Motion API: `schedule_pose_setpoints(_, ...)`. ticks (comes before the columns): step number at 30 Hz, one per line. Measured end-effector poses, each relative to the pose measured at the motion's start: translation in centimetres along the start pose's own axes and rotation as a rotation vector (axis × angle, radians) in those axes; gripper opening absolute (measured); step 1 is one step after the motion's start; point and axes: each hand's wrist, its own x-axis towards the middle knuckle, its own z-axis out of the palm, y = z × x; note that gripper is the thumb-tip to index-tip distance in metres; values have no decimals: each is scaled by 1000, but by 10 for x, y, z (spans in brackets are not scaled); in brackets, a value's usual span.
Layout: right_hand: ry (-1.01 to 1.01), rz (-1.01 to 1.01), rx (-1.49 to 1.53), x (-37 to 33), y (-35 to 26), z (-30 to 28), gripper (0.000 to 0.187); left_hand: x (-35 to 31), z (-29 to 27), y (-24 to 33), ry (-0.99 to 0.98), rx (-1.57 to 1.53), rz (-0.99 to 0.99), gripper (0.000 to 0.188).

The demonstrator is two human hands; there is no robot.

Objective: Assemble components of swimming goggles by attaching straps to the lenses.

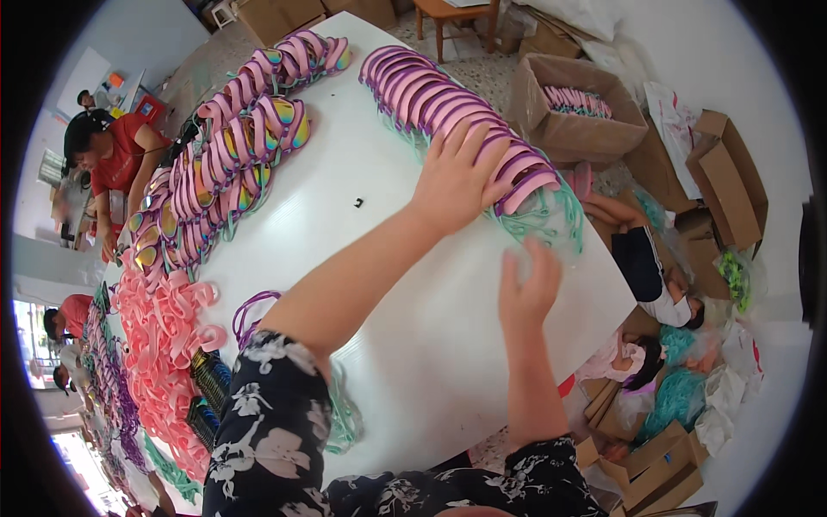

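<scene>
A long row of nested pink bands with purple rims [439,103] lies along the right side of the table, with thin mint-green straps [543,220] trailing from its near end. My left hand [461,177] rests across the near part of this row, fingers spread over the bands. My right hand [531,284] hovers just below the mint straps, thumb apart from the fingers, nothing visible in it; its fingertips are slightly blurred. On the table's left side stand more rows of goggles [237,142] in pink and purple, with shiny rainbow lenses.
Pink straps [159,345] lie heaped on the left of the white table [413,362]. A small black piece [358,203] sits mid-table. Beyond the right edge are a filled carton [577,129], open boxes, bags and a child [650,267]. A person in red [129,155] works at left.
</scene>
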Motion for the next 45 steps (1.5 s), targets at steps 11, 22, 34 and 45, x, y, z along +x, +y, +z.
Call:
schedule_pose_setpoints(11,-481,30,416,-197,-95,-81,29,-311,-268,43,35,76,-411,46)
schedule_pose_setpoints(22,-912,-504,333,-263,-131,-110,21,-670,-382,204,-89,399,-1393,18)
schedule_pose_setpoints(34,-912,-634,183,-275,-123,-107,24,-715,-365,198,-193,211,-901,29)
schedule_pose_setpoints(45,-902,-822,122,-274,-126,-106,20,-729,-364,205,-124,205,-786,30)
